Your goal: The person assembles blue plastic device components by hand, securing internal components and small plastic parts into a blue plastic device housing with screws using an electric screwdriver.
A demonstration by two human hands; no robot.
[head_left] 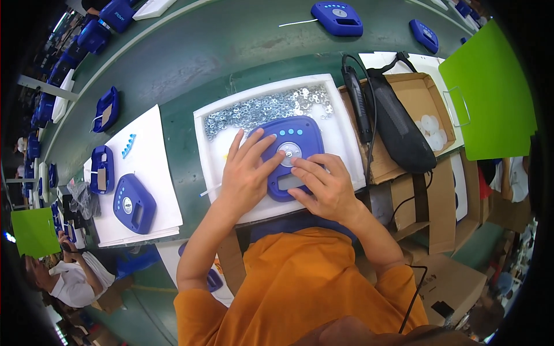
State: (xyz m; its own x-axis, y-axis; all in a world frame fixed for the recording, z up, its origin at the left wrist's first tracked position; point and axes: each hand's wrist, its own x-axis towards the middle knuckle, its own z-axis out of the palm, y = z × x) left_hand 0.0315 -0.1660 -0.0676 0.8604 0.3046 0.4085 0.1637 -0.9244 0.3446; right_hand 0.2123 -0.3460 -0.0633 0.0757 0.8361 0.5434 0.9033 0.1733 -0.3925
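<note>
- Far off to the left of my hands, a finished blue housing (134, 203) lies on a white sheet (151, 173); it is well clear of my elbows, so I judge little risk there.
- My left hand (247, 173) lies flat and spread, gripping nothing, its fingers pressing down on the left edge of the blue plastic housing (288, 155). If that pressure slackens, I think the housing could slide on the white tray (340, 135) beneath my palms.
- Just beyond my fingertips, a heap of small metal washers (268, 106) fills the far part of the tray. A push forward could drive the housing into them and scatter some.
- At the housing's centre sits a round silver disc (289, 152). My right hand (324, 185) is uncurled too, fingertips bearing on the housing just beside that disc and over the small grey window below it. Uneven pressing might tilt the disc out of its seat; I cannot tell whether it is seated.
- To the right of my right hand, a black corded tool (358, 101) lies along the rim of a cardboard box (424, 92). Its cable could snag my wrist.
</note>
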